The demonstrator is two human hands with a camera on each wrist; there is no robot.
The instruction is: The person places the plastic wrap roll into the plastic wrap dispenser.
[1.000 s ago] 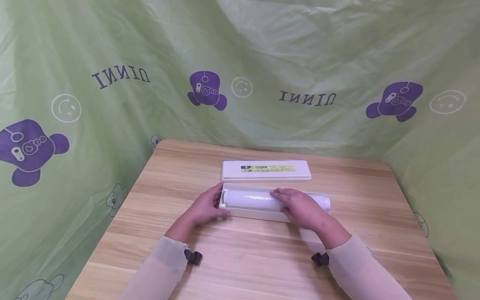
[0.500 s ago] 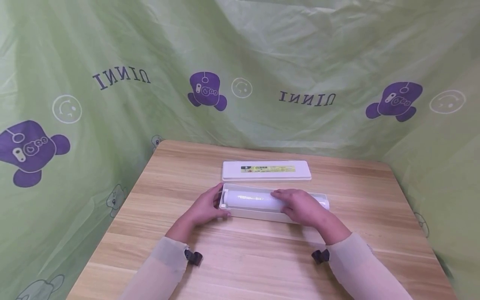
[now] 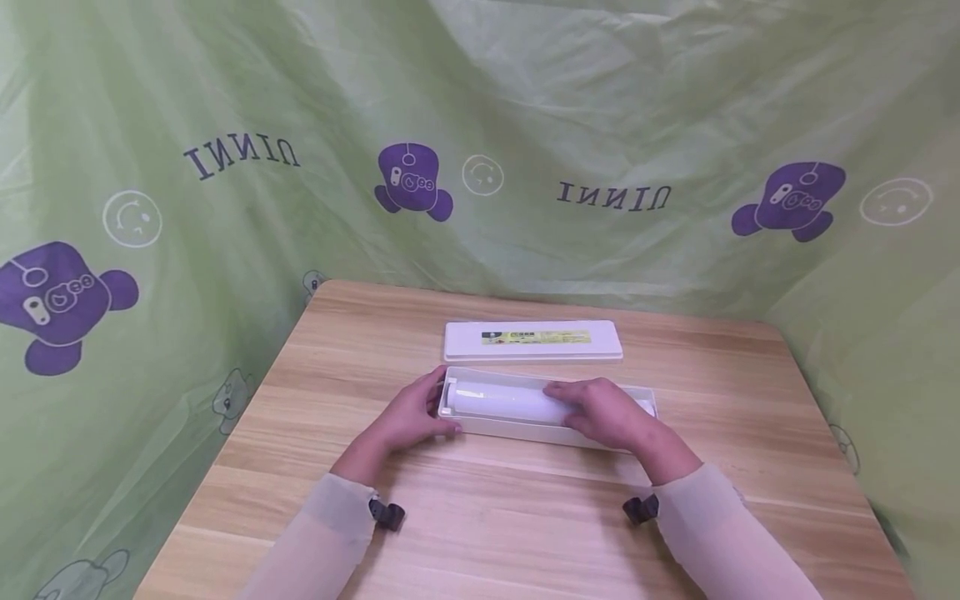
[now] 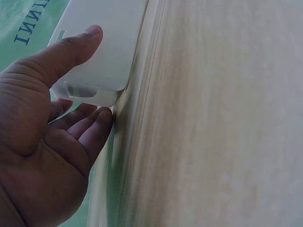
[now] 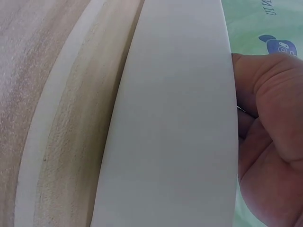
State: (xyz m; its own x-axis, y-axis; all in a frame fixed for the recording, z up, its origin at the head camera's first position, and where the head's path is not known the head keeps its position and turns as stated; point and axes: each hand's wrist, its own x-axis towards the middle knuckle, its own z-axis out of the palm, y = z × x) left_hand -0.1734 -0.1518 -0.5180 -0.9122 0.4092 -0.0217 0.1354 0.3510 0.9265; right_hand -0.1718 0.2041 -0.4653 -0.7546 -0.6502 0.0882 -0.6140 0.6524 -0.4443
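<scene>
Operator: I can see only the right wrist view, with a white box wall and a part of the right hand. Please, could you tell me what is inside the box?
Observer: A white roll lies lengthwise in the box, beneath the right hand.
Operator: I thank you. And what is at the left end of the box?
Observer: The left hand grips that end.
Operator: Good. Is the box closed by something?
Observer: No, the white lid lies beyond it on the table.
</scene>
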